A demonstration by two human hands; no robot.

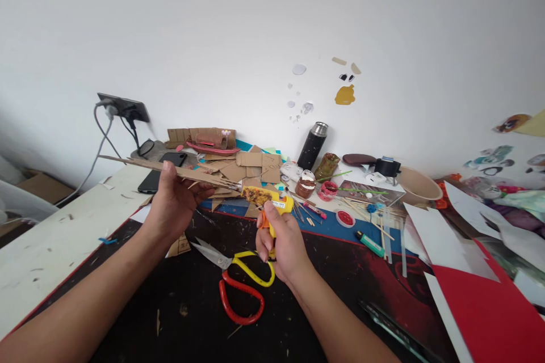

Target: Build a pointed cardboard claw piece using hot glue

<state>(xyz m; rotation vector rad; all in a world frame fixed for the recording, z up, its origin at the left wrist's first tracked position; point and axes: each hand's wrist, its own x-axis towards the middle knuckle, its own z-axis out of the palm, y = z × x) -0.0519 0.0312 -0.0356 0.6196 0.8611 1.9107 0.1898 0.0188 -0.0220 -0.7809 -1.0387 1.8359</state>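
White wall (213,39) beyond the fingers, black mat (174,289) beneath; pinches cardboard strip (191,174) between thumb and nearly closed fingers of left hand (172,201); wraps right hand (281,244), fingers curled, around yellow glue gun (279,202), pointing at strip's end; scissors (224,261) on mat, below right fingers

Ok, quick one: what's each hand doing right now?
Left hand: closed, holding a long cardboard piece.
Right hand: closed around the yellow glue gun.

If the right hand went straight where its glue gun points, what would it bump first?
Its glue gun would probably bump the cardboard strip in the left hand; depth is unclear.
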